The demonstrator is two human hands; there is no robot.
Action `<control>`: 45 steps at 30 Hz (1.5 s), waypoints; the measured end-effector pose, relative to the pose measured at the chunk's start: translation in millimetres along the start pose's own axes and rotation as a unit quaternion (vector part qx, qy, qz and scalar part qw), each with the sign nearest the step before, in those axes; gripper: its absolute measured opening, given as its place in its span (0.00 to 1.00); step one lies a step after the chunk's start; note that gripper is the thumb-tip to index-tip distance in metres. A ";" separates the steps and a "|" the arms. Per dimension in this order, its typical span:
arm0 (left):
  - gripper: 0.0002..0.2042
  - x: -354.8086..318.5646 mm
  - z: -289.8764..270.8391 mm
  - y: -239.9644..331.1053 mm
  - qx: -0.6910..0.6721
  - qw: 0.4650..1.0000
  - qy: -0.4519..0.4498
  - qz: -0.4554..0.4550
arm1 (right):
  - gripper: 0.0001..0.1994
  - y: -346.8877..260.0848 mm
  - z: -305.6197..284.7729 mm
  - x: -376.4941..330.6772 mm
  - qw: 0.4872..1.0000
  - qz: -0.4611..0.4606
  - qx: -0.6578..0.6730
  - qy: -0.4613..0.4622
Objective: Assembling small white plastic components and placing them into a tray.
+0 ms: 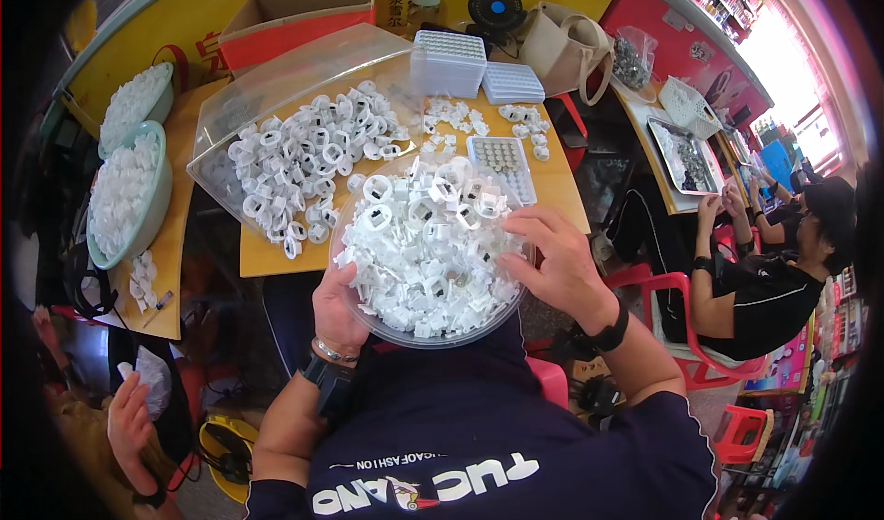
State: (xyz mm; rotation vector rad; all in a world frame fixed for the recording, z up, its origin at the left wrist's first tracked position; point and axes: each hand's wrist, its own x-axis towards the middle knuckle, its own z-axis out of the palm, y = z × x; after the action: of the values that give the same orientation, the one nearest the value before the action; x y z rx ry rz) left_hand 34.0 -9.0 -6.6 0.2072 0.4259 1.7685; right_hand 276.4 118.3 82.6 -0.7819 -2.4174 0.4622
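Observation:
A clear round plastic bowl (412,339), heaped with small white plastic parts (433,271), sits at the table's front edge, close to my body. My left hand (339,313) grips its left side, thumb up along the rim. Over the right rim reaches my right hand (557,262), its fingers apart and touching or just above the heaped parts. Some white ring-shaped pieces (378,189) with dark bits inside lie on top of the heap. Behind the bowl, more such white ring pieces (313,152) spill from a tilted clear plastic bin (216,156).
White trays (448,60) are stacked at the back; another tray (502,166) with round pieces lies right of the bowl. Beyond are a red box (304,46), a fan (495,9) and a beige bag (562,46). Green basins (152,216) stand left. Co-workers sit on both sides.

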 end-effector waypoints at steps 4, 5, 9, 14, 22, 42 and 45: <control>0.33 -3.3 -5.1 -0.1 -0.014 1.000 -0.008 -0.008 | 0.14 -4.0 6.9 9.7 1.000 -0.019 0.005 -0.006; 0.33 -4.5 -6.0 0.3 -0.015 1.000 -0.008 -0.006 | 0.14 -2.0 7.3 10.3 1.000 -0.021 0.005 -0.006; 0.34 -7.5 -9.4 3.1 -0.006 1.000 0.002 -0.005 | 0.12 4.8 4.3 20.5 0.996 0.032 0.072 0.044; 0.34 -12.7 -10.5 5.7 0.014 1.000 0.006 -0.023 | 0.17 24.0 19.5 49.0 0.980 0.062 0.186 0.040; 0.34 -12.1 -14.6 18.5 0.028 0.998 0.010 -0.052 | 0.22 32.3 44.4 59.3 0.885 0.172 0.417 -0.118; 0.32 12.3 3.7 44.9 0.079 0.992 -0.037 -0.096 | 0.26 30.5 67.9 13.7 0.655 0.345 0.672 -0.025; 0.31 1.2 6.3 43.1 0.044 0.997 -0.035 -0.060 | 0.26 34.3 73.8 7.8 0.647 0.340 0.682 0.006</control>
State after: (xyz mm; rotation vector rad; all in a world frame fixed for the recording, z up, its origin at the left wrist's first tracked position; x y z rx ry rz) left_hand -2.9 -14.8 15.9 0.2977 0.4570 1.6209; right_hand 241.8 138.6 11.4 -0.8060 -0.9550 2.1431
